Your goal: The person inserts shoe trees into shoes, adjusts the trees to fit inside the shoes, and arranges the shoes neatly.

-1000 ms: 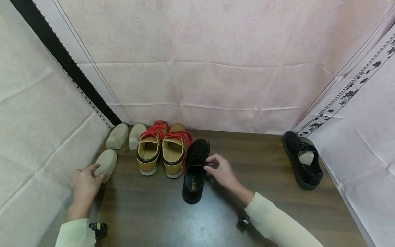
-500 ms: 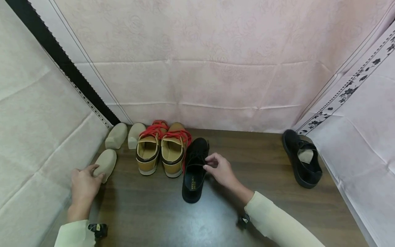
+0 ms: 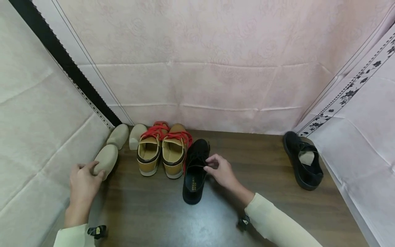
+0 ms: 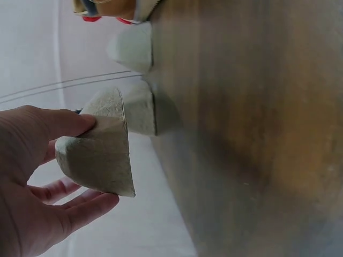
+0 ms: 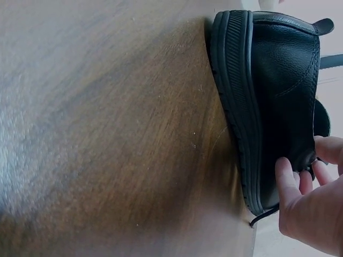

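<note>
1. One beige shoe insert (image 3: 106, 158), clamped between thumb and fingers of the left hand (image 3: 83, 185), left of the tan shoes (image 3: 175, 168).
2. Shifted slightly toward the back cloth (image 3: 197, 82) since a second ago; upper end now overlapping the leftmost standing insert (image 3: 118, 136) in the head view.
3. Long axis steep, leaning right at the top; rounded end toward the back cloth, straight rim on the floor side in the left wrist view.
4. Unchanged: fingertips of the right hand (image 3: 223, 174) drawn together at the lacing of the black shoe (image 3: 195, 161); cannot tell whether on lace or leather. Toe toward the back cloth, heel nearest.
</note>
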Available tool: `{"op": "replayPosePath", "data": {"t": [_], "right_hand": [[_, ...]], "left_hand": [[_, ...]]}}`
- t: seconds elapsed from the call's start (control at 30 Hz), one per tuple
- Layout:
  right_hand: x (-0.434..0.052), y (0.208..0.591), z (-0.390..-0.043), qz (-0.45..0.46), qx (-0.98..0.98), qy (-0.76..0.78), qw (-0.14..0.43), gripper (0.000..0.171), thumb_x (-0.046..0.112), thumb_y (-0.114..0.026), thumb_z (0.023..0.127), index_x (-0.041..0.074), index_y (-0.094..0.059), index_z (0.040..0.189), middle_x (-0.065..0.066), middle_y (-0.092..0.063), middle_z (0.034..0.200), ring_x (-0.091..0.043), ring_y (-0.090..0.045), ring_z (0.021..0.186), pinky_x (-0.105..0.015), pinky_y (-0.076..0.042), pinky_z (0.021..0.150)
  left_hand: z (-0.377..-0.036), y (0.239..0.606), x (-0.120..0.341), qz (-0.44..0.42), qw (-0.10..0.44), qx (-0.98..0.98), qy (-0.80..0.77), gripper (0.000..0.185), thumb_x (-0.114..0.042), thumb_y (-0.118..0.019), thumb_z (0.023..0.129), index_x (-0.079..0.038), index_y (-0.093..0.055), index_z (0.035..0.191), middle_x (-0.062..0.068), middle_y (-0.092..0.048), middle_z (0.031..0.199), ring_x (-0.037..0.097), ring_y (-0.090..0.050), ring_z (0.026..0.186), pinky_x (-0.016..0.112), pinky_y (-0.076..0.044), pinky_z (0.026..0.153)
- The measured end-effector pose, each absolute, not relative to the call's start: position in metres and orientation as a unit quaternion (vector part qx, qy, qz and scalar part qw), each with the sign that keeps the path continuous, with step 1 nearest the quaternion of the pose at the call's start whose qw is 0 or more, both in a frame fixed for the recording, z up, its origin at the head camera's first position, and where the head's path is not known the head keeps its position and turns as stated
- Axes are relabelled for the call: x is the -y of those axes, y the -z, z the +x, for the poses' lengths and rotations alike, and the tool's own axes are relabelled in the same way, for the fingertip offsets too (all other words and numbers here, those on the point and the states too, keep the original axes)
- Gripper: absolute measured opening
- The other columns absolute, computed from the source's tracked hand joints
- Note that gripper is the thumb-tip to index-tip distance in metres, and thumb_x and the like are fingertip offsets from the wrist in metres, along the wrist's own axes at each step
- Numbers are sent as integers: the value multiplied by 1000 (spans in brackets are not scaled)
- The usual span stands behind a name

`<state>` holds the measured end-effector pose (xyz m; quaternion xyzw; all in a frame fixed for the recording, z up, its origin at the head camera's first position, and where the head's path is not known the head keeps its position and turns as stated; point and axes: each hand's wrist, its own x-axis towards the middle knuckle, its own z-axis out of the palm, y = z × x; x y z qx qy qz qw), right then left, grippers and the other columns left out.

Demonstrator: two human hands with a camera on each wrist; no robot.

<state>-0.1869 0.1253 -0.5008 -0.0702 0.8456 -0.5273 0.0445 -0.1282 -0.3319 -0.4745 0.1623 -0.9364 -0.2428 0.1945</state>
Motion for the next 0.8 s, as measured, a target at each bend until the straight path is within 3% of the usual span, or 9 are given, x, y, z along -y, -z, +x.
{"op": "replayPosePath", "data": {"t": [0.23, 0.6, 0.8], "right_hand": [[-125, 501, -187, -70, -846, 527, 47, 21, 15, -78, 93, 19, -69, 112, -2, -68, 115, -24, -68, 112, -47, -55, 99], [-125, 500, -187, -68, -847, 525, 46, 21, 14, -78, 92, 16, -69, 110, -3, -69, 115, -24, -68, 110, -49, -54, 99], [-124, 498, -187, -67, -846, 527, 46, 19, 13, -78, 93, 17, -69, 110, -3, -69, 114, -22, -68, 109, -49, -54, 99]], "left_hand": [[-128, 459, 319, 128, 251, 930, 235, 39, -2, -81, 83, 6, -71, 119, 34, -56, 113, 51, -53, 104, 66, -43, 91], [-127, 438, 298, 119, 260, 929, 234, 40, -6, -82, 82, 3, -72, 119, 31, -56, 113, 50, -54, 103, 66, -43, 87], [-124, 423, 288, 105, 237, 938, 232, 41, -8, -81, 84, 3, -71, 121, 31, -54, 115, 51, -54, 103, 66, -43, 86]]}}
